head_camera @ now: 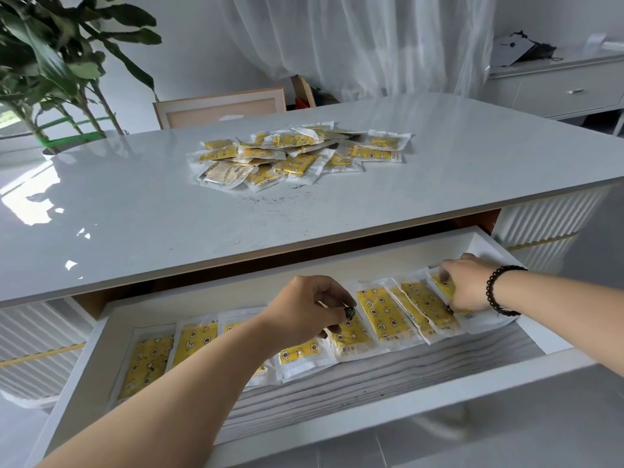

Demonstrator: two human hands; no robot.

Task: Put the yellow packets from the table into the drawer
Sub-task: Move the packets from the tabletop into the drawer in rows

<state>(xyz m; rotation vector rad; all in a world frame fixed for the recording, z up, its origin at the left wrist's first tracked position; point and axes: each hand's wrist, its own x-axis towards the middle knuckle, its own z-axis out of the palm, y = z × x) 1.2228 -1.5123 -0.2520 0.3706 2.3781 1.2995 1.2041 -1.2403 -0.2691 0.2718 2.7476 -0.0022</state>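
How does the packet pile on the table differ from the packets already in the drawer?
The pile on the table is a loose, overlapping heap at mixed angles; the row in the drawer runs side by side. The pile lies untouched; both hands, left hand and right hand, are at the row. Same yellow print.

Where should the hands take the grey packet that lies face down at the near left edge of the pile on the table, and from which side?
Probably from the near left. The grey packet lies flat at the corner of the pile, and its near left edge rests on the bare table, with its far right end beside other packets. Pinch that free sealed border, thumb on top, and slide it out.
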